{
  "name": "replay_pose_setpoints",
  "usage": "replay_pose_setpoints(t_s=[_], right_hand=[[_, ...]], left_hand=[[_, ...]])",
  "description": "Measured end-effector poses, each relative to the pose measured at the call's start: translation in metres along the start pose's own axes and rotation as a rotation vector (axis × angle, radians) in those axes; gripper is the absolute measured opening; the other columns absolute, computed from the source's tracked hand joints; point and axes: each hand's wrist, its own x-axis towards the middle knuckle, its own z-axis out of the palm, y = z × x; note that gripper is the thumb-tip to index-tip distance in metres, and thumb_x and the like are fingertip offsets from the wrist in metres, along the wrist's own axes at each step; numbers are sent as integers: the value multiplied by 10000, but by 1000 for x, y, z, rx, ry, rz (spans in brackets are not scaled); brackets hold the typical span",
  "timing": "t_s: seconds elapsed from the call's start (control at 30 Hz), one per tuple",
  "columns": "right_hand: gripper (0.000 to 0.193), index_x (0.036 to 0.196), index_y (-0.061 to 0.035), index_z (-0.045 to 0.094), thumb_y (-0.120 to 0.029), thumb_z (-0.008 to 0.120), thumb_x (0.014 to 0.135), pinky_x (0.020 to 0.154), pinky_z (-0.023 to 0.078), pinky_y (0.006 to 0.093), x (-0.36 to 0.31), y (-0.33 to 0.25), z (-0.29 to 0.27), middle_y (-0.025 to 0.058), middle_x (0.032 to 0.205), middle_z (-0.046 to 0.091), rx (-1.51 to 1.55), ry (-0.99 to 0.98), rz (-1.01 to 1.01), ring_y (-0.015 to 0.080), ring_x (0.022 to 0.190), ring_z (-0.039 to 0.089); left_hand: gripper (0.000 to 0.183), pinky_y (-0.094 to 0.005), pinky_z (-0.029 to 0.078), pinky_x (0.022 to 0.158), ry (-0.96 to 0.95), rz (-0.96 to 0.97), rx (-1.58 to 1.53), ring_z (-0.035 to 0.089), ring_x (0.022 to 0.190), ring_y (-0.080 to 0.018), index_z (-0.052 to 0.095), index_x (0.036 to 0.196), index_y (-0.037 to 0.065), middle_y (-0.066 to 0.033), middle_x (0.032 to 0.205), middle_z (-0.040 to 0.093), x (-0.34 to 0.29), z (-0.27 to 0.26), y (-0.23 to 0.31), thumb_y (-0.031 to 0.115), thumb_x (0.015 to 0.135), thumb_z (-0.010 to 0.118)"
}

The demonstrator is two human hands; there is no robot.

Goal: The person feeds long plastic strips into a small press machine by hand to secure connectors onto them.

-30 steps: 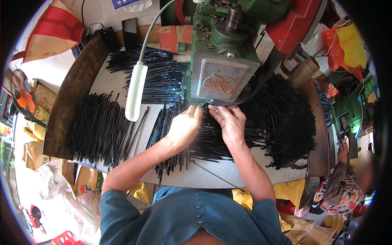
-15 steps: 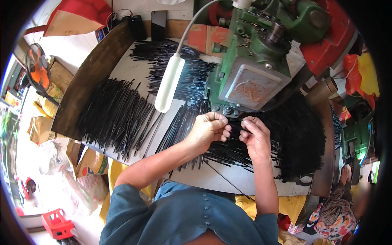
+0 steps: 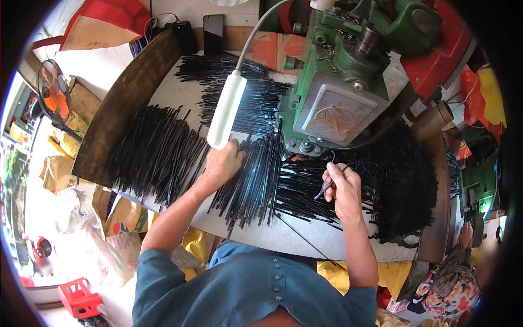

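My right hand [image 3: 343, 188] is closed, pinching a thin dark bent strip [image 3: 322, 192] whose lower end catches bluish light. It is just in front of the green machine's bolted foot [image 3: 303, 147]. My left hand [image 3: 222, 163] is closed, with its fingertips among the black strips just below the white lamp. What those fingers hold is hidden. To its right a pile of straight black strips [image 3: 248, 182] lies lengthwise on the pale tabletop. Another dense pile of straight black strips [image 3: 155, 150] lies to its left. Crosswise strips [image 3: 305, 188] lie below the machine's foot.
The green machine [image 3: 343, 92] stands at the back right, with a white lamp [image 3: 226, 111] hanging beside it. A tangled black heap [image 3: 400, 185] fills the table's right. A curved brown rim [image 3: 122, 92] borders the left. Another person's patterned clothing [image 3: 447, 289] shows at lower right.
My left hand has left the machine's foot and moved left to the strips under the lamp. My right hand has drawn back slightly toward me, now showing a bent strip.
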Motion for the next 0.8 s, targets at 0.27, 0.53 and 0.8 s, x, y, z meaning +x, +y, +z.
replay_pose_setpoints(t_s=[0.27,0.53,0.8], right_hand=[[261,646,-64,422,-224,503,836,326,260,152,7,2,8,-17,567,404,-8,-74,130,24,402,337],[254,657,-73,433,-238,484,842,315,231,153,23,3,14,-36,558,395,-14,-117,161,18,399,322],[239,679,-66,450,-240,495,838,306,224,146,29,7,3,-40,555,400,8,-89,174,12,403,325]], left_hand=[[108,-313,394,550,152,156,-341,499,556,-209,525,708,-33,-105,610,512,-4,-9,20,65,716,568],[91,-229,391,531,-58,137,-631,432,547,-95,469,755,-19,-44,587,454,-5,0,57,38,772,537],[238,-348,383,718,-41,567,-205,460,830,-279,542,866,-13,-125,868,492,-16,2,67,135,695,616]])
